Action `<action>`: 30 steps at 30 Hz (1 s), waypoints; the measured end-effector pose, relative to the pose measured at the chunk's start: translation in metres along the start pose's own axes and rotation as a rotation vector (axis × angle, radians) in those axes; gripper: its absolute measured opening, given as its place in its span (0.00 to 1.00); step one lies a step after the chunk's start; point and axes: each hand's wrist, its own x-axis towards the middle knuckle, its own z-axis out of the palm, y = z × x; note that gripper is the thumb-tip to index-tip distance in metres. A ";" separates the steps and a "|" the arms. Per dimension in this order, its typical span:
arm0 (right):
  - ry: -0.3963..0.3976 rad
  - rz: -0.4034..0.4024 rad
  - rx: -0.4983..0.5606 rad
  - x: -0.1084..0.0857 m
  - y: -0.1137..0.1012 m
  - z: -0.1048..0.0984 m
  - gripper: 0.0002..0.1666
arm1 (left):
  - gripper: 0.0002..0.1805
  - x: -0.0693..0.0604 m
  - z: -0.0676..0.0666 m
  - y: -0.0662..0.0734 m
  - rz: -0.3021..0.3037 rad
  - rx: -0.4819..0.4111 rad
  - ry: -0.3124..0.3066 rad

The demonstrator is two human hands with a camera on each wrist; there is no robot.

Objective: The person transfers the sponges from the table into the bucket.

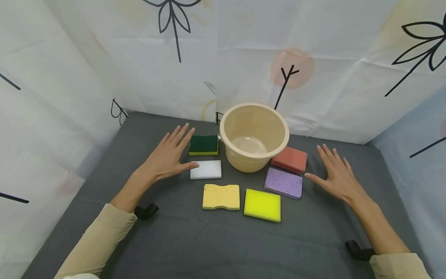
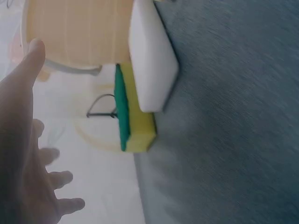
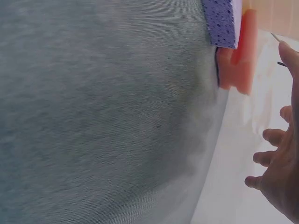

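Note:
My left hand (image 1: 167, 157) hovers with spread fingers beside a green-and-yellow scouring sponge (image 1: 203, 145) and a white sponge (image 1: 206, 170); it holds nothing. On the other side my right hand (image 1: 338, 176), fingers also spread and holding nothing, is nearest a purple sponge (image 1: 283, 183) and a red-orange sponge (image 1: 290, 159). Between the hands stands a beige bucket (image 1: 248, 164), upright, with nothing visible inside. In front of it lie a pale yellow sponge (image 1: 221, 197) with notched sides and a bright yellow sponge (image 1: 262, 205). The left wrist view shows the white sponge (image 2: 152, 60) close to the thumb.
The dark grey tabletop (image 1: 209, 248) carries everything. White patterned fabric (image 1: 240, 73) hangs behind the table and along both sides. The bucket stands near the table's back edge, partly in front of the red-orange sponge.

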 end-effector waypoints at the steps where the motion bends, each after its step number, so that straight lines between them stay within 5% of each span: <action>1: 0.003 -0.002 0.005 0.002 0.000 -0.001 0.62 | 0.60 0.002 -0.001 0.002 0.010 -0.004 0.002; 15: -0.016 -0.035 0.093 0.024 -0.008 -0.008 0.63 | 0.59 0.026 -0.007 0.019 0.121 -0.078 0.041; 30: -0.099 -0.040 0.168 0.045 -0.014 -0.001 0.62 | 0.56 0.047 -0.006 0.043 0.115 -0.272 0.014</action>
